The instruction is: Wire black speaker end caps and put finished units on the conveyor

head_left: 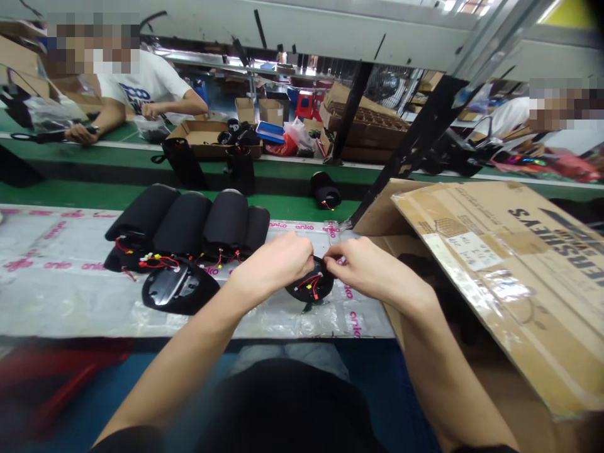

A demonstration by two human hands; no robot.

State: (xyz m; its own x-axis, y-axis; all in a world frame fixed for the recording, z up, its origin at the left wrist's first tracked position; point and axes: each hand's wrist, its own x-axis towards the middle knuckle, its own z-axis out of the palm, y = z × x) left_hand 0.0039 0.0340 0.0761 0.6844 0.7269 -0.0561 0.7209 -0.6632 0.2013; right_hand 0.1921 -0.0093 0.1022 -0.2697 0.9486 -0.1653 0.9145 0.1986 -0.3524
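Note:
A black cylindrical housing [302, 290] stands between my hands on the covered bench, its open end showing thin red wires with small white and yellow connectors. My left hand [284, 259] is closed at its upper left rim, the fingertips mostly hidden. On the opposite side, my right hand [356, 267] pinches the rim with thumb and fingers. To the left lies a similar black housing [201, 292] with a shiny metal plate in its end. Behind it, several black cloth-covered cylinders [182, 220] lie side by side, red and yellow wires trailing from their ends.
An open cardboard box [509, 264] stands close on the right. A green conveyor belt [283, 189] runs behind the bench, carrying a black cylinder [325, 190]. A dark post [406, 145] slants up beside the box. Across the belt, a person in a white shirt [146, 82] works.

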